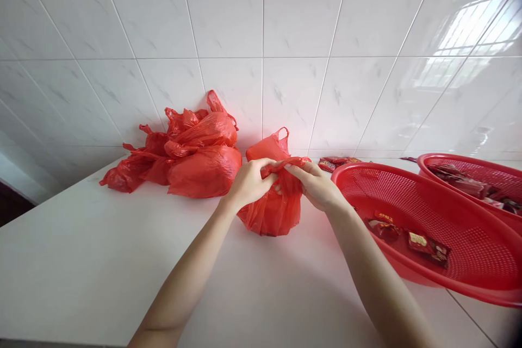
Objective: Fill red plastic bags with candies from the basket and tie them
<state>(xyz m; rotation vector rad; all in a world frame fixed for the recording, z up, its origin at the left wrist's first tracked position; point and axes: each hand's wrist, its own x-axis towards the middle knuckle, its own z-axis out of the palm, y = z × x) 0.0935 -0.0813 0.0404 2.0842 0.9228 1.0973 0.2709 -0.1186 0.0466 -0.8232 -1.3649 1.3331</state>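
On the white bench (101,261), both the left hand (249,182) and the right hand (314,185) had their fingers pinched on the handles of a red bag (271,212), which stood between a pile of tied bags (191,157) and a red basket (448,228) of wrapped snacks.
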